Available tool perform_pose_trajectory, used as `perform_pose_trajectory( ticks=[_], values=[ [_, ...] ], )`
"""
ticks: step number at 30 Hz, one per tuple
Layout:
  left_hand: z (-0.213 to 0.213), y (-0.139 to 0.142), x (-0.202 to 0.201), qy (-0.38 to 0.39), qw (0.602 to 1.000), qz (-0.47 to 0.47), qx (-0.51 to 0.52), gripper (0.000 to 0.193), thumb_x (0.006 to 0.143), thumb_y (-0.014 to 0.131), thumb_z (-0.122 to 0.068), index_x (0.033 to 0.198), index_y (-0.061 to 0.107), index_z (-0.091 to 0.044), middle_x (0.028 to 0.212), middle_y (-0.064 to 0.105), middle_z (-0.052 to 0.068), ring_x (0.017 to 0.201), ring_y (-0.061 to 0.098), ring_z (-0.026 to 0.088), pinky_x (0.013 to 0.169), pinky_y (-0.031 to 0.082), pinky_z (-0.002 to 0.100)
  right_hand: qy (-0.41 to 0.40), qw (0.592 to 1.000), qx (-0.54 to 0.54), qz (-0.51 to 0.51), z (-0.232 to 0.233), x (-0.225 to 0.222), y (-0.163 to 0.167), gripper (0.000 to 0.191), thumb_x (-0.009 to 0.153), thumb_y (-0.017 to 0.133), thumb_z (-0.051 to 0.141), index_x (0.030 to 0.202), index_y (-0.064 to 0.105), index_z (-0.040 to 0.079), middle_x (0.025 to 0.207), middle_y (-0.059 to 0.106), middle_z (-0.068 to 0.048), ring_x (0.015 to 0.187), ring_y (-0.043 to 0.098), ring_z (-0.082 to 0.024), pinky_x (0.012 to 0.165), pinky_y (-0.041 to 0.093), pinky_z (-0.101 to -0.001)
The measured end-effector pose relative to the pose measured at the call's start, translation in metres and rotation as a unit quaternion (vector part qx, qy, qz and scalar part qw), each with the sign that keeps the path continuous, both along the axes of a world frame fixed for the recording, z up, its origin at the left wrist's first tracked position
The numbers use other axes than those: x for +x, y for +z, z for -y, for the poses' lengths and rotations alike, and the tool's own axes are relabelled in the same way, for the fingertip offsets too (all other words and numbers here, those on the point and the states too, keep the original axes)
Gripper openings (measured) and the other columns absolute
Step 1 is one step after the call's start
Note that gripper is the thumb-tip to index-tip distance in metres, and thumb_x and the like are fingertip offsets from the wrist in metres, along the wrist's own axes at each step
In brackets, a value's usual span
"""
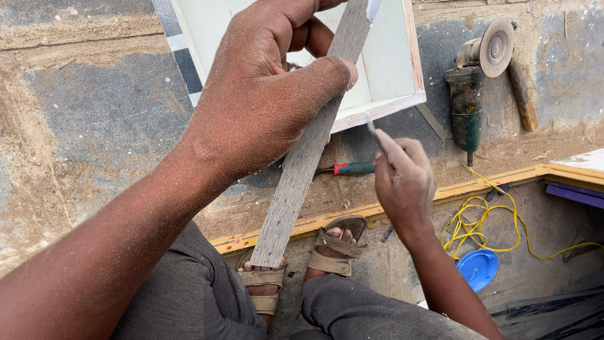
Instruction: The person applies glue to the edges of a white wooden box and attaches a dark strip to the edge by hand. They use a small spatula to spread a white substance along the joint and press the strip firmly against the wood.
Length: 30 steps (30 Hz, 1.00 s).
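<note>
My left hand (pixel 258 94) grips a long grey wooden strip (pixel 296 182) that runs diagonally from the top of the view down toward my sandalled feet (pixel 333 249). My right hand (pixel 402 182) is closed on a small thin tool (pixel 372 129) whose tip pokes up beside the strip's right edge. Behind the strip lies a white open box (pixel 387 69) with pale wooden edges, resting on the dusty work surface.
An angle grinder (pixel 472 82) with a sanding disc lies at the upper right. A red and green screwdriver (pixel 349 169) rests on the surface. Yellow cord (pixel 497 226) and a blue lid (pixel 478 267) lie on the floor. Sawdust covers the surface.
</note>
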State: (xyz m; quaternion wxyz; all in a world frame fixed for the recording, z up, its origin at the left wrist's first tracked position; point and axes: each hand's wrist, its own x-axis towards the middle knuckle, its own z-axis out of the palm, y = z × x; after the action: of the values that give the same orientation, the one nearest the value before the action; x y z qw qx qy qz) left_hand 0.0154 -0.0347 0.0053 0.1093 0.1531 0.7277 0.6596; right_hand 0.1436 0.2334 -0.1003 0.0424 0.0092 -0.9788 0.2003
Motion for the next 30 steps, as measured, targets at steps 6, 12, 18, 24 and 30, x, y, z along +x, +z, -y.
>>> perform_pose_trajectory(
  ticks=[6,12,18,24,30],
  values=[
    [-0.001,-0.009,0.001,0.001,0.997,-0.062,0.044,0.052,0.098,0.065,-0.014,0.148,0.057,-0.006,0.098,0.068,0.003,0.082,0.068,0.009,0.073,0.064,0.027,0.031,0.997,0.064,-0.020,0.016,-0.016,0.004,0.034,0.098,0.067,0.003,0.131,0.072,0.004,0.099,0.065,-0.009,0.084,0.064,-0.023,0.071,0.053,-0.0363],
    [-0.002,-0.008,-0.003,0.010,0.998,-0.045,0.030,0.040,0.092,0.065,-0.018,0.129,0.063,-0.003,0.088,0.068,0.003,0.071,0.066,0.008,0.063,0.058,0.027,0.117,0.992,-0.044,0.014,0.056,0.014,0.002,0.029,0.096,0.066,0.005,0.124,0.070,0.002,0.102,0.066,-0.010,0.088,0.067,-0.024,0.074,0.056,-0.0350],
    [0.000,-0.004,-0.002,0.018,0.996,-0.044,0.075,0.025,0.094,0.064,-0.021,0.111,0.065,-0.002,0.091,0.067,0.001,0.074,0.067,0.006,0.065,0.060,0.025,0.022,0.999,0.034,-0.001,0.014,-0.012,0.003,0.037,0.094,0.067,0.002,0.131,0.070,-0.001,0.101,0.064,-0.015,0.084,0.065,-0.026,0.073,0.054,-0.0405],
    [-0.007,-0.015,-0.003,0.034,0.995,-0.072,0.067,0.021,0.094,0.067,-0.021,0.098,0.065,-0.001,0.086,0.066,0.003,0.074,0.066,0.010,0.066,0.058,0.029,0.150,0.987,-0.014,0.052,0.085,0.010,-0.005,0.029,0.089,0.069,0.006,0.117,0.066,-0.001,0.095,0.062,-0.014,0.084,0.065,-0.029,0.071,0.054,-0.0432],
    [-0.009,-0.018,-0.006,0.049,0.994,-0.046,0.084,0.021,0.089,0.066,-0.024,0.096,0.065,-0.004,0.083,0.066,0.000,0.071,0.066,0.009,0.064,0.057,0.029,0.265,0.961,-0.060,0.050,0.129,0.006,0.005,0.043,0.083,0.067,0.005,0.126,0.069,0.002,0.098,0.064,-0.012,0.085,0.066,-0.030,0.073,0.054,-0.0457]
  ],
)
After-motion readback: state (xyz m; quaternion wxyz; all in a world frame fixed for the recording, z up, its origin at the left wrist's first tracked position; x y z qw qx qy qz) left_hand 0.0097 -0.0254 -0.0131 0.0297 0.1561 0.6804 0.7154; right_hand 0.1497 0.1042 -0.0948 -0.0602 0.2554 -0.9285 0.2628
